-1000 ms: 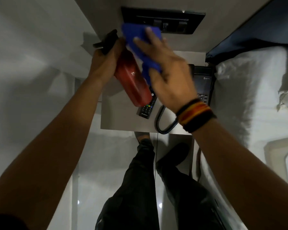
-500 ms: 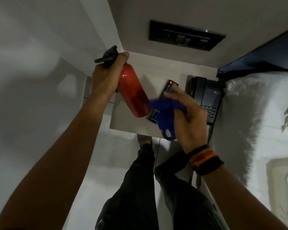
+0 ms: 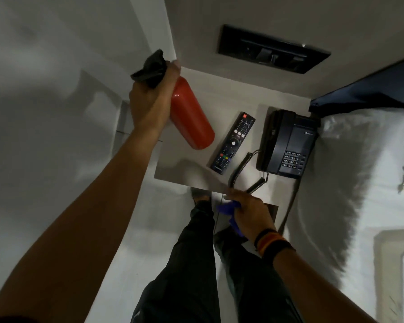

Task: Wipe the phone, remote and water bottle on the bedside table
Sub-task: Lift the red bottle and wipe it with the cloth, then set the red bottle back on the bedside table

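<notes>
My left hand [image 3: 151, 102] grips the neck of a red water bottle [image 3: 191, 117] with a black cap, tilted over the left part of the pale bedside table [image 3: 184, 169]. A black remote [image 3: 233, 143] lies flat in the table's middle. A black desk phone [image 3: 288, 143] sits at the right, its coiled cord hanging past the front edge. My right hand [image 3: 248, 212] is below the table's front edge, shut on a bunched blue cloth [image 3: 229, 210], away from the bottle.
A black switch panel [image 3: 273, 50] is set in the wall behind the table. A bed with white linen [image 3: 359, 183] lies close on the right. My legs in dark trousers [image 3: 196, 264] stand in front of the table on a pale floor.
My right hand with the blue cloth has come off the bottle and dropped down to below the table's front edge. The remote and phone are now uncovered. The bottle stays in my left hand.
</notes>
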A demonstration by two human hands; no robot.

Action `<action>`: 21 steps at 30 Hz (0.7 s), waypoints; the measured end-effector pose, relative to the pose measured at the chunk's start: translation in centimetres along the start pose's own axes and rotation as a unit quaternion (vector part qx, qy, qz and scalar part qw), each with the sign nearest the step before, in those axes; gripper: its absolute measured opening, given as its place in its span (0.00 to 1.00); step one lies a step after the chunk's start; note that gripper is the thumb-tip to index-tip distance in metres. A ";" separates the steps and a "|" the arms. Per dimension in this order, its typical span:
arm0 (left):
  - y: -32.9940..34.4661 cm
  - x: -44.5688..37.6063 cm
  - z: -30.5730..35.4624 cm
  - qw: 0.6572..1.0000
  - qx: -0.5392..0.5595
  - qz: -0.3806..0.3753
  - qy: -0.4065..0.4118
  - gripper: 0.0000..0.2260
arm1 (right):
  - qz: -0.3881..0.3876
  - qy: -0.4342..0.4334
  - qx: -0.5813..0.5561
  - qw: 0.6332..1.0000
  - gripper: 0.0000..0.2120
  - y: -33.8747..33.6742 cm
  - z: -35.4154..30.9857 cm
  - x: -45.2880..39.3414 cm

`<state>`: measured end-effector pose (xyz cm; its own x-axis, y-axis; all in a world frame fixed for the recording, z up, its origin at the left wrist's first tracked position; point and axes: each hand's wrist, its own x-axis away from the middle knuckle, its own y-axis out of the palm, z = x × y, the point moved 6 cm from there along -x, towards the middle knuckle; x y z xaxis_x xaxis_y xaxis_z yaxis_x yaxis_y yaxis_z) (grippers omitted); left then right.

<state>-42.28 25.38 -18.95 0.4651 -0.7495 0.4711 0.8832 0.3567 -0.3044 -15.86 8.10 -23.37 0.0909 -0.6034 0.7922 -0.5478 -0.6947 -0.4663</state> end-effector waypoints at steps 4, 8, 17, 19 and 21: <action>1.7 0.5 -1.6 0.998 -0.003 0.002 0.070 0.06 | 0.012 0.075 -0.089 0.993 0.24 0.2 3.6 2.1; 3.8 0.8 -5.5 0.995 0.008 -0.056 0.080 0.16 | 0.021 0.094 -0.153 0.984 0.23 -0.3 4.3 3.4; 5.2 3.0 -8.1 0.981 -0.088 -0.122 0.118 0.37 | 0.049 0.119 -0.312 0.941 0.24 -1.2 5.6 4.0; 5.0 3.4 -9.0 0.978 -0.138 -0.130 0.084 0.42 | 0.049 0.113 -0.383 0.916 0.22 -2.1 5.3 4.5; 4.1 4.3 -10.0 0.974 -0.191 -0.119 0.028 0.48 | 0.048 0.108 -0.466 0.877 0.21 -3.6 5.0 5.3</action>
<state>-37.29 18.01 -26.42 0.2361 -0.8182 0.5242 0.8742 -0.0568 -0.4823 -9.25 5.41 -19.46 -0.0976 -0.4834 0.8700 -0.9952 0.0379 -0.0906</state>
